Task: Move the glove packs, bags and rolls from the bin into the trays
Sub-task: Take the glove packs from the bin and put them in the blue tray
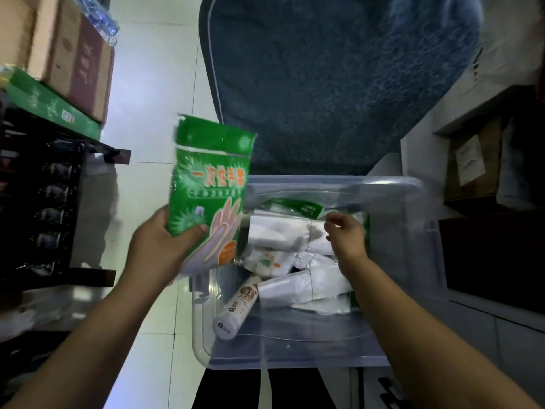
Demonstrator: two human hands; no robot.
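My left hand (165,240) grips a green glove pack (211,184) by its lower left corner and holds it upright above the left edge of the clear plastic bin (413,261). My right hand (346,234) hovers over the bin's far right part, fingers loosely curled and holding nothing. Inside the bin lie white bags (283,231), a white roll (298,286), a printed roll (239,308) and another green pack (298,206) at the back.
A dark shelf rack with trays (50,208) stands on the left, with a green box (53,107) and cardboard boxes (67,51) above it. A blue cushioned seat (339,78) lies behind the bin. Cardboard boxes (477,166) sit to the right. Pale tiled floor runs between rack and bin.
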